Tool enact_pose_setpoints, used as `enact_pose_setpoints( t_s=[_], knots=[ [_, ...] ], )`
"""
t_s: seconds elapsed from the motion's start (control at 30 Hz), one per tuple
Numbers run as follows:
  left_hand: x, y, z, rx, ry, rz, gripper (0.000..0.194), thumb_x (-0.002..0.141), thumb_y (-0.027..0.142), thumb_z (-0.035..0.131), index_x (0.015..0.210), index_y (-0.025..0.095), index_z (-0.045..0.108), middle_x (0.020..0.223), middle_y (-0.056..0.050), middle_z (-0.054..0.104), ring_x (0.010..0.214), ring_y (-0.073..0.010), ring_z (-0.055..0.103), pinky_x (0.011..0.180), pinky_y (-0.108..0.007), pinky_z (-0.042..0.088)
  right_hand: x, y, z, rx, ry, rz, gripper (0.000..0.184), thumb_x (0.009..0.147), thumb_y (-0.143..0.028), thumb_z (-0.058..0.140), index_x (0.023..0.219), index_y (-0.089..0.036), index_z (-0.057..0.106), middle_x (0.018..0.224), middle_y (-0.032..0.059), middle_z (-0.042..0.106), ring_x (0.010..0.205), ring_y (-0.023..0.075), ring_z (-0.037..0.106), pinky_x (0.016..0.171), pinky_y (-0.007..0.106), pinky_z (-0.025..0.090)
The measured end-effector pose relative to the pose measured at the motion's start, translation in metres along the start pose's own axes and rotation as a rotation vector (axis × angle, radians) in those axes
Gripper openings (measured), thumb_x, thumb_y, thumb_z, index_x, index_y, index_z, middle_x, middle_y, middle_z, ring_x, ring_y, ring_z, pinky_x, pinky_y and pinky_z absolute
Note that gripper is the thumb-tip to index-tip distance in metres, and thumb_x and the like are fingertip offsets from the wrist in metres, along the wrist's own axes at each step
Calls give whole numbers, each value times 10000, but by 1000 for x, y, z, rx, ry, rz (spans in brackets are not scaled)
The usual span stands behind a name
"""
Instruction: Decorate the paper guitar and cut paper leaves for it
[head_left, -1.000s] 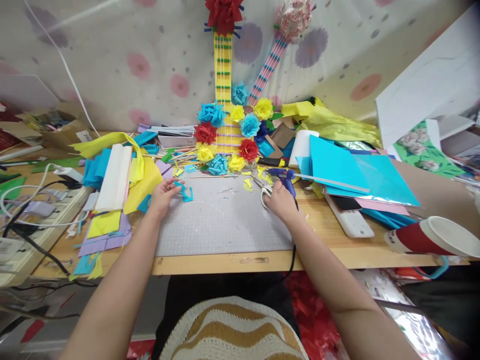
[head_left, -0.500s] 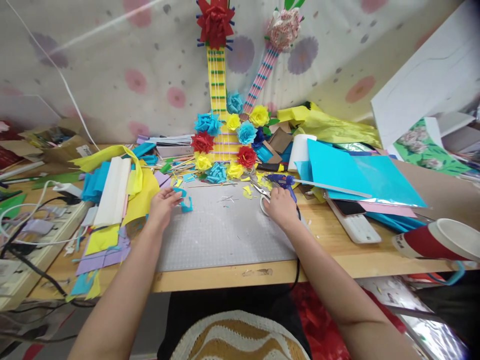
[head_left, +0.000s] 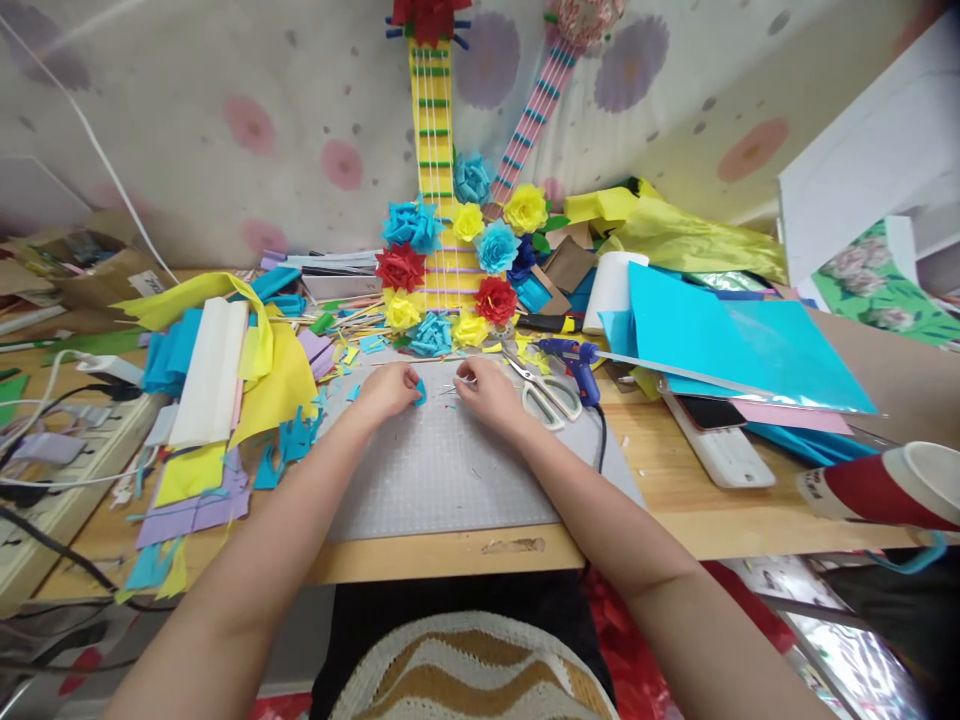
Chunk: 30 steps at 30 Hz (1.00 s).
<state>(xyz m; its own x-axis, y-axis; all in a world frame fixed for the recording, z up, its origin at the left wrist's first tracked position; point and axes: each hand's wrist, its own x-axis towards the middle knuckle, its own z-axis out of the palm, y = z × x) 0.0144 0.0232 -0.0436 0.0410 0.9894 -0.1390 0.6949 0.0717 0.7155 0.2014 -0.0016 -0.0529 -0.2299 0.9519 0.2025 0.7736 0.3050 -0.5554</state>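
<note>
Head view: a crowded craft bench (head_left: 465,552) seen from above, two bare forearms reaching in from the bottom corners.
Cardboard box: at the far left, an open cardboard box (head_left: 105,287) with small mixed items in it, too blurred to name.
Cup: at the right edge, a red and white cup (head_left: 889,484); its contents cannot be seen.
Clear sleeve: right of centre, a shiny clear sleeve (head_left: 801,345) with bright blue sheet inside.
Left hand: near the centre, the left hand (head_left: 392,393) pinches a small blue paper piece (head_left: 421,392) in its fingertips, above the mat.
Right hand: just right of that, the right hand (head_left: 491,395) has its fingers curled beside some thin pins (head_left: 447,389); whether it grips one, I cannot tell.
Cutting mat: a grey gridded cutting mat (head_left: 450,490) lies under both hands. Open scissors (head_left: 529,377) and a blue glue gun (head_left: 579,362) lie to the right of the right hand.
Left side: yellow, white and blue crepe paper (head_left: 206,375), blue scraps (head_left: 300,432) and a power strip (head_left: 97,480).
Back: a yellow paper guitar (head_left: 433,150) edged with paper flowers (head_left: 412,228) and a pink one (head_left: 536,115) lean before a flower-patterned sheet (head_left: 300,80).
</note>
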Motion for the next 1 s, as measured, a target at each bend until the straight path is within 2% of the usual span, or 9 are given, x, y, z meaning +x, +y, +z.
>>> enact_pose_setpoints(
  t_s=[0.07, 0.13, 0.27, 0.4, 0.5, 0.63, 0.73, 0.87, 1.0],
  knots=[
    [-4, 6, 0, 200, 44, 81, 191, 500, 91, 689, 625, 198, 592, 586, -8, 623, 612, -188, 602, 588, -267, 416, -3, 4, 6, -10, 6, -10, 130, 796, -251, 452, 873, -176, 524, 883, 48, 591, 844, 161, 501, 756, 274, 377],
    [-11, 15, 1, 385, 20, 121, 235, 587, 112, 645, 800, 199, 599, 742, -37, 663, 762, -208, 617, 664, -277, 424, -6, 9, 9, -5, 19, -21, 125, 790, -241, 463, 875, -175, 526, 869, 53, 591, 844, 170, 499, 758, 284, 378],
    [-27, 34, 3, 670, -19, 78, 383, 728, 127, 507, 1108, 166, 483, 985, -114, 646, 892, -239, 608, 726, -320, 430, -9, 16, 12, 31, 47, -48, 120, 780, -245, 484, 871, -178, 525, 859, 60, 591, 836, 178, 502, 755, 301, 387],
    [-36, 44, 6, 780, 47, 69, 403, 737, 134, 497, 1137, 132, 449, 1072, -163, 594, 1007, -266, 558, 761, -337, 432, -9, 17, 12, 69, 60, -58, 134, 767, -249, 499, 876, -175, 517, 872, 66, 592, 843, 179, 509, 770, 313, 398],
    [-33, 38, 3, 722, 92, 95, 390, 715, 157, 529, 1101, 146, 475, 1110, -147, 566, 1063, -260, 516, 793, -333, 429, -9, 15, 11, 123, 71, -35, 148, 751, -252, 508, 877, -176, 515, 872, 63, 592, 831, 176, 518, 772, 319, 407],
    [-16, 21, -21, 449, 65, 112, 304, 698, 234, 549, 996, 173, 527, 1024, -75, 606, 944, -199, 568, 774, -298, 444, -8, 15, 11, 288, 118, 89, 139, 747, -269, 488, 856, -187, 512, 824, 41, 594, 743, 155, 536, 712, 305, 429],
    [2, 8, -53, 350, 224, 56, 278, 711, 273, 529, 969, 171, 543, 968, -63, 623, 900, -188, 584, 781, -301, 447, -6, 17, 10, 390, 179, 169, 125, 752, -269, 456, 842, -196, 504, 800, 28, 594, 690, 144, 538, 677, 298, 435],
    [29, -13, -91, 456, 411, -91, 308, 724, 281, 508, 1006, 166, 555, 1013, -105, 620, 970, -255, 566, 805, -364, 437, -4, 19, 10, 427, 219, 219, 137, 742, -265, 449, 855, -200, 493, 766, 19, 577, 663, 143, 535, 654, 293, 435],
    [54, -38, -106, 619, 493, -134, 425, 737, 311, 504, 1114, 116, 526, 1132, -196, 562, 1083, -320, 501, 847, -399, 405, -4, 17, 11, 435, 197, 215, 161, 741, -268, 445, 883, -201, 485, 761, 15, 568, 650, 139, 530, 637, 287, 433]
  ],
)
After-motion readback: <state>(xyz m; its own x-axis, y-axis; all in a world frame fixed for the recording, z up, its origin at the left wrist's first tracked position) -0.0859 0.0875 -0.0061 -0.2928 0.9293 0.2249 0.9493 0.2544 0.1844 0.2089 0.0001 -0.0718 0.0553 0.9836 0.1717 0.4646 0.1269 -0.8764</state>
